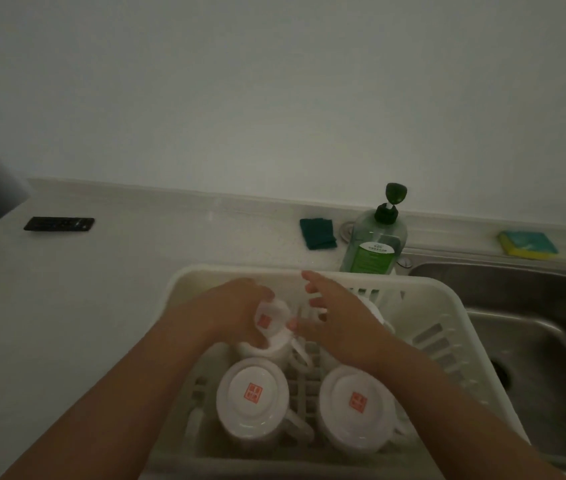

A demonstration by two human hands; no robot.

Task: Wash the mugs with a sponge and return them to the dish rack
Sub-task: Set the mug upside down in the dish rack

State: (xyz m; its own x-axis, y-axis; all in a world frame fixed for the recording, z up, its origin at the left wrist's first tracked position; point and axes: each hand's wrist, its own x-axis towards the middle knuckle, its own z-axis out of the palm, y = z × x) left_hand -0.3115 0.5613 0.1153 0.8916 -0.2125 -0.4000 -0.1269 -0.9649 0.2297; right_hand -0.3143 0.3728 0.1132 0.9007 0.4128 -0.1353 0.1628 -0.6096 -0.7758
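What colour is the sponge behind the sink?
The sponge is yellow with a teal top, clearest in the head view.

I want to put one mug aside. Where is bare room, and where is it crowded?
Bare: the counter left of the dish rack, nearer than the remote; also the sink basin. Crowded: the rack, with upturned mugs, left hand and right hand; behind it, a cloth and soap bottle.
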